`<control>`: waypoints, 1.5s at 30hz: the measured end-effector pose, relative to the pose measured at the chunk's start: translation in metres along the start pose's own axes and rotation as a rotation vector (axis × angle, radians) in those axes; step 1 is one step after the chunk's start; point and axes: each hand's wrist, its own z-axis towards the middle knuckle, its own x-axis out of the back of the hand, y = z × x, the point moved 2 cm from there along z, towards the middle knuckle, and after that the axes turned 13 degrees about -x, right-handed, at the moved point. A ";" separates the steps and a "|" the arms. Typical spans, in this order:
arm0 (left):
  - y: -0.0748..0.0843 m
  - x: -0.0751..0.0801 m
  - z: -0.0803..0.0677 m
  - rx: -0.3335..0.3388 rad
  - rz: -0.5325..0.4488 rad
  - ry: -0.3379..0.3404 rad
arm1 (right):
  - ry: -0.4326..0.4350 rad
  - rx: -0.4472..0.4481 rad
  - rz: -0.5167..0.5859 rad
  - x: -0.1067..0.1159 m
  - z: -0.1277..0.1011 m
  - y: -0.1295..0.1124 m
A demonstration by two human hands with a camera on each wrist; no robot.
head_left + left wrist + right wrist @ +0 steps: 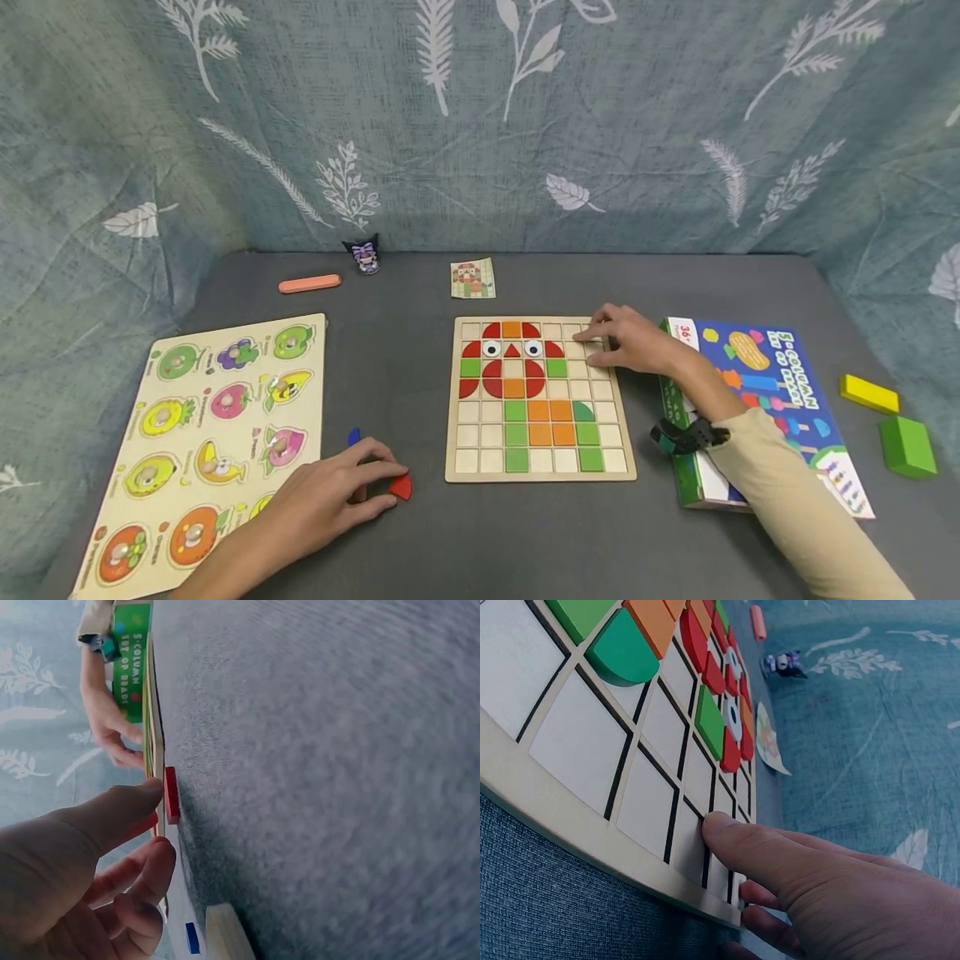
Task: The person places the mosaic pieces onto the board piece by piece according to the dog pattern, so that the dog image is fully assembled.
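Observation:
A square wooden grid board point(468, 460) lies in the middle, partly filled with red, orange, green and eye-patterned tiles. My right hand point(636, 340) rests at its upper right edge, thumb and fingertip over bare cells. In the right wrist view, the thumb point(731, 829) touches the grid beyond a dark green quarter-round tile point(622, 651). Left of the board, my left hand point(330, 492) pinches a small red tile point(144, 827) between thumb and fingers. Another red tile point(172, 796) lies on the table just by the thumb tip. A blue piece point(354, 436) sits behind that hand.
At left lies a fruit puzzle board point(251, 346). A bead-set box point(750, 367) stands right of the grid, under the right forearm. Yellow point(868, 393) and green blocks point(906, 447) lie further right. Behind are a pattern card point(473, 278), a figurine point(366, 254) and an orange stick point(309, 284).

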 end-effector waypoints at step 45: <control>0.011 -0.017 0.156 -0.335 0.199 -0.290 | 0.008 -0.013 0.005 -0.001 0.000 0.001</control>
